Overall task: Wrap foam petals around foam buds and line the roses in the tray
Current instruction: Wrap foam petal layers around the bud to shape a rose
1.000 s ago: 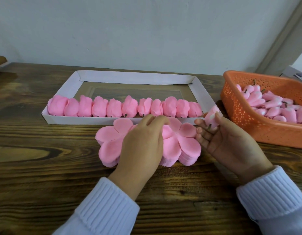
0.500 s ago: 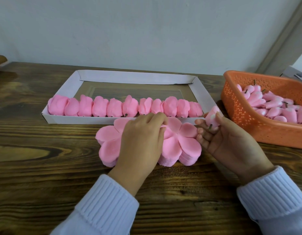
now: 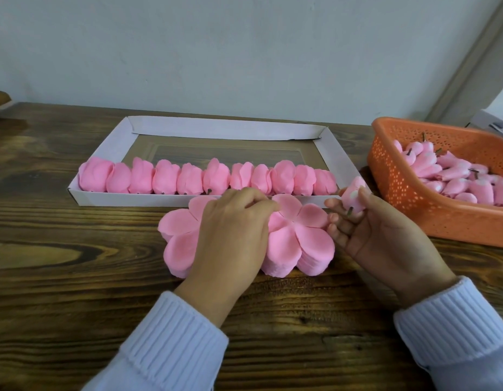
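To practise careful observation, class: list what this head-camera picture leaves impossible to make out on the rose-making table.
Head view only:
1. Petal stack centre: covered by the left hand; whether it pinches a sheet is unclear.
2. Bud stem: mostly behind fingers of the right hand.
3. Orange basket: cut by the right edge; bud count unknowable.
4. Roses: bases behind the near wall of the tray.
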`<state>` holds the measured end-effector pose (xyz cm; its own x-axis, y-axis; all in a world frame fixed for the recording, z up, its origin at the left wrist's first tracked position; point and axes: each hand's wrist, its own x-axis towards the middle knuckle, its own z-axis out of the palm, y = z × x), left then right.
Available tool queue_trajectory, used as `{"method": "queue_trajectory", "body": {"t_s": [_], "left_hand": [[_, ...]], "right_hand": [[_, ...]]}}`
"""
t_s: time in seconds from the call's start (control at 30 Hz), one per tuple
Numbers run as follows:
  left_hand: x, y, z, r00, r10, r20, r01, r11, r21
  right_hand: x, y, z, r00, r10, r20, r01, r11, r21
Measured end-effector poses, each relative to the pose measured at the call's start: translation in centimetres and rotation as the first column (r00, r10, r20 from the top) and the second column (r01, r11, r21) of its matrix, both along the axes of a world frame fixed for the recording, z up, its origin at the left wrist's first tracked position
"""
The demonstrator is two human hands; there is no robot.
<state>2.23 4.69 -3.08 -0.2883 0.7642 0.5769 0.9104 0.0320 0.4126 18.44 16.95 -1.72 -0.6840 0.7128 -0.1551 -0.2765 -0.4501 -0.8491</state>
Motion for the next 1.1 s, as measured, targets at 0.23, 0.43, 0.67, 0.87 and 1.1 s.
{"method": "queue_trajectory", "body": {"t_s": [0.23,0.43,0.67,0.87,1.1], "left_hand": [[-0.16,-0.19,-0.06,1.0,-0.015,0.015,0.016,0.999,-0.051],[-0.05,-0.45,0.28,0.998,-0.033,0.052,0.038,0.996,-0.085],[-0.1,-0.6,0.54,0.997,-0.034,0.068,0.04,0.995,-0.087],[-0.04,-0.74,0.66,0.993,-0.04,0.109,0.042,0.999,-0.017],[-0.14,-0.91,0.6,0.994,-0.029,0.101,0.031,0.999,-0.015]], "right_hand": [[0.06,0.0,0.07,1.0,-0.012,0.015,0.012,1.0,-0.005],[0.09,-0.02,0.1,1.0,-0.016,0.025,0.016,1.0,0.002],[-0.04,-0.27,0.4,1.0,-0.004,0.027,0.003,1.0,0.009],[-0.12,-0.35,0.45,1.0,-0.012,0.028,0.012,1.0,-0.001],[-0.14,-0.25,0.31,0.999,-0.013,0.032,0.013,1.0,-0.001]]}}
